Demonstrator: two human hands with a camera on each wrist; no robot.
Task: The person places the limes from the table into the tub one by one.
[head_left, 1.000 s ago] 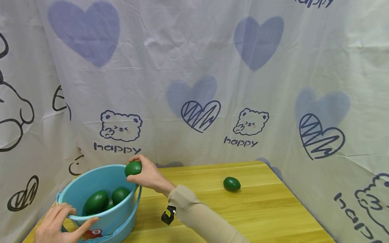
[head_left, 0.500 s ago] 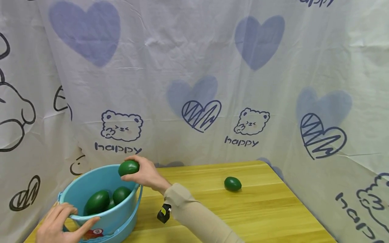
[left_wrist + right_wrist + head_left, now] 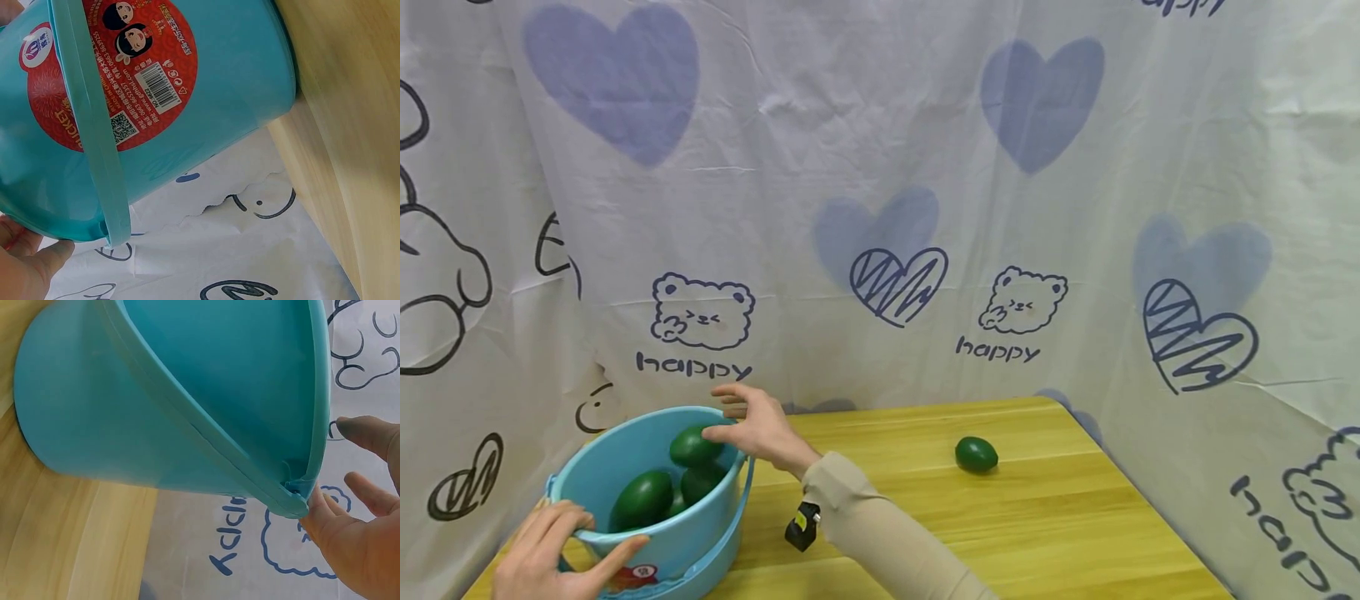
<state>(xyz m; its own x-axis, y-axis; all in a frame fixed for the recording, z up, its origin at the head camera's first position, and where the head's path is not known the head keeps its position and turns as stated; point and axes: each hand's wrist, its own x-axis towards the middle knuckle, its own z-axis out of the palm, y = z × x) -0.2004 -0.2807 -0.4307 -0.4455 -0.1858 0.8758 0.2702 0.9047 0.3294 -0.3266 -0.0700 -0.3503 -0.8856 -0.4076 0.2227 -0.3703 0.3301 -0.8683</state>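
Observation:
A light blue bucket [image 3: 662, 542] stands at the table's left, with several dark green avocados inside. My left hand [image 3: 546, 550] grips its near left rim, fingers over the edge and thumb outside; the left wrist view shows the bucket's red label [image 3: 140, 69] and part of that hand. Over the far right rim is my right hand [image 3: 760, 429], fingers spread and holding nothing. Just below its fingertips, an avocado [image 3: 692, 447] is inside the bucket mouth, above the large avocado [image 3: 642, 500] and another avocado [image 3: 703, 480]. The right wrist view shows the right hand [image 3: 362, 531] beside the handle joint.
A single avocado [image 3: 977, 455] lies on the wooden table [image 3: 880, 500] right of the bucket. The bucket's handle [image 3: 187, 406] hangs down its side. A white curtain [image 3: 820, 125] with hearts and bears hangs behind the table.
My right hand moved slightly left over the bucket with an avocado, then let it go; the avocado is now lower, inside the bucket. My left hand stays on the rim.

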